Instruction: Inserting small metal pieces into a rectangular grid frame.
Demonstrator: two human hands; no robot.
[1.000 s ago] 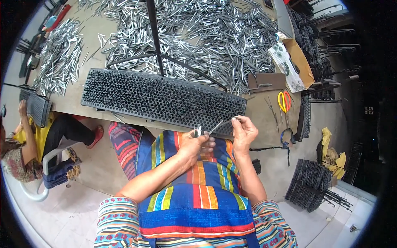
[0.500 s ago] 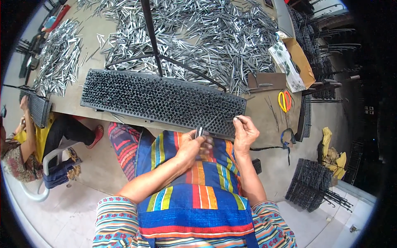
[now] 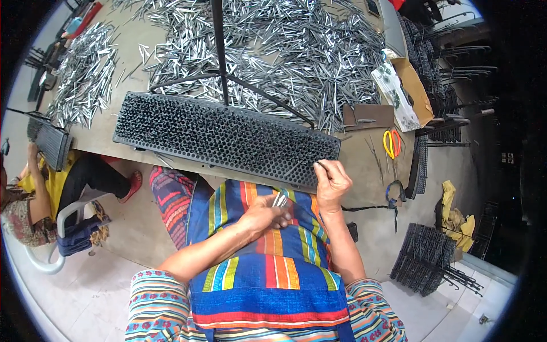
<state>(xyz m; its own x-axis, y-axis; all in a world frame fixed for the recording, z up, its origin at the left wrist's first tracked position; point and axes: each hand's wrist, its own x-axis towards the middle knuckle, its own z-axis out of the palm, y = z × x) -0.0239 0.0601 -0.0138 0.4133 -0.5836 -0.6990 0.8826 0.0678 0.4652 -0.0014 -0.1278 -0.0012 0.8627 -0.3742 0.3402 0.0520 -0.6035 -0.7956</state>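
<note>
Head view: left grip (image 3: 262, 214) closed round metal strips (image 3: 279, 200).

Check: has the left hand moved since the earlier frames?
Yes. The left hand has drawn back toward the body, away from the black rack's near edge; its metal strips no longer overlap that edge.

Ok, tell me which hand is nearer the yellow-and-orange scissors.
Right: the right hand is lower-left of the scissors in view; the left hand is farther left, over the striped apron.
</note>
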